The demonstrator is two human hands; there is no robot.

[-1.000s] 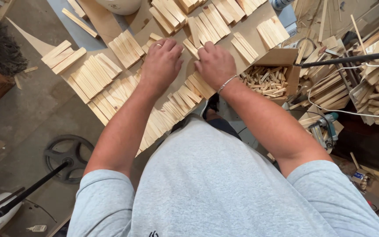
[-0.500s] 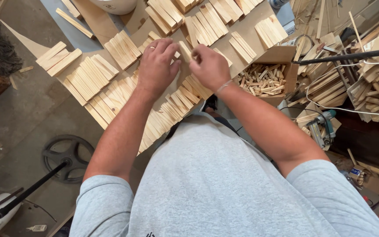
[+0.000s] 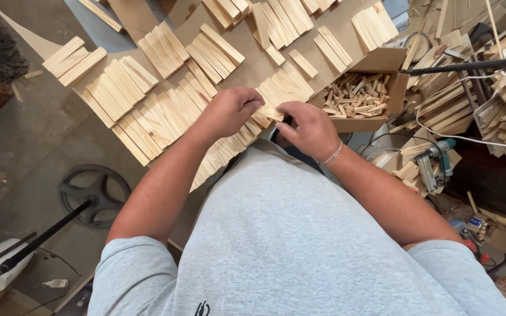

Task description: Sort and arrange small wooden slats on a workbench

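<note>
Over the board's near edge | both hands drawn back together | left hand [image 3: 229, 111] and right hand [image 3: 307, 130] fingers pinch one thin wooden slat [image 3: 269, 109] above the laid rows of slats [image 3: 165, 120]

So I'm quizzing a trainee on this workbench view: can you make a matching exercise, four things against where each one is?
Things:
1. cardboard box
2. small wooden piece
3. black wheel
4. power tool

Places:
A. on the floor, below the left arm
B. held between the left hand and right hand
C. on the board right of the hands, full of short offcuts
D. lower right of the box, among the scrap wood

Pairs: 1-C, 2-B, 3-A, 4-D
</note>
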